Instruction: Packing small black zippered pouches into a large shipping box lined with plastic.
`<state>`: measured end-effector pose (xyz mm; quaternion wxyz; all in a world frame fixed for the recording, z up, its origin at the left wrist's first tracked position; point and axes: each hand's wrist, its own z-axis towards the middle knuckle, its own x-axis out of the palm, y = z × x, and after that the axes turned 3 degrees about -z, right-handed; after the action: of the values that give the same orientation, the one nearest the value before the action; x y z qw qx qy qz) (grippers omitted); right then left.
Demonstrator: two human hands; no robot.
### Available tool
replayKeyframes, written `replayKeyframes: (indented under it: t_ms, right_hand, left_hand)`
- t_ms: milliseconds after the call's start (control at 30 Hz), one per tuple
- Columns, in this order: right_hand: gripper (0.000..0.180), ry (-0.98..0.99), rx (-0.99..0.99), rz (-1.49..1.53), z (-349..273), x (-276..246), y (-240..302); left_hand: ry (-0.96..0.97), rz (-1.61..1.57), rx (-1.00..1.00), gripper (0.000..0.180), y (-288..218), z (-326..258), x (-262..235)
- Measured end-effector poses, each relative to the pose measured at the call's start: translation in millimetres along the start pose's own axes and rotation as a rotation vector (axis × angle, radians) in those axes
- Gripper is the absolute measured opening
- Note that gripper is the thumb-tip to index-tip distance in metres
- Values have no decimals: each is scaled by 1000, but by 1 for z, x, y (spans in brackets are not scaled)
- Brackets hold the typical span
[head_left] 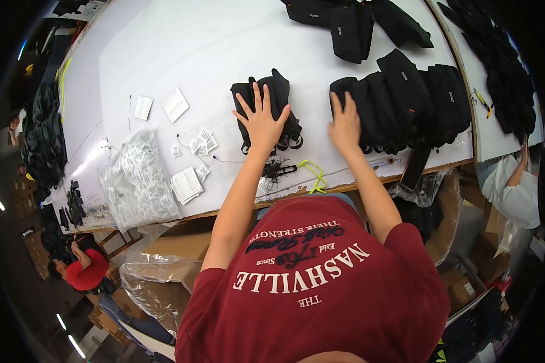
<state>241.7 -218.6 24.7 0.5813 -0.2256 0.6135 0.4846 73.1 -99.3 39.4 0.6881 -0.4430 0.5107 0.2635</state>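
Hands first: your left hand (262, 123) lies flat with fingers spread wide on a small folded black fabric pouch (266, 109) at the middle of the white worktable (181, 48), gripping nothing. Your right hand (345, 126) rests palm down, fingers loosely apart, on the near left end of an overlapping row of black fabric pouches (406, 103) just right of the first pouch; it presses rather than grasps.

Items near the hands:
- Yellow-green cord loop (313, 172), near table edge, between your forearms.
- Tangle of thin black cords with a small clip (278, 169), just near of the folded pouch.
- Black strap (416, 164), hanging over the near edge below the row.

Items to the left:
- Heap of small clear plastic bags (136, 178), near left part of the table.
- Stack of white printed cards (186, 184), just right of the heap.
- Loose small white tags (201, 142), between the cards and the pouch.
- Two white card sheets (163, 106), farther back.

Items far and right:
- Second group of black pouches (357, 24), far edge.
- Dark pile of black goods (502, 66), on the adjoining table at right.

Other people: one in a red shirt (85, 269) low at left; a sleeve in white (515, 187) at right.
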Motion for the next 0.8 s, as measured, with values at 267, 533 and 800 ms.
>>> replayKeyframes:
  t_ms: [267, 533, 800]
  right_hand:
    - [56, -46, 47, 424, 24, -16, -6]
    - [51, -37, 80, 493, 45, 37, 56]
    - [44, 244, 373, 680, 59, 35, 13]
  left_hand:
    - [7, -20, -24, 77, 6, -2, 1]
    - [-4, -130, 2, 65, -17, -1, -5]
    - [-99, -161, 246, 57, -26, 4, -7]
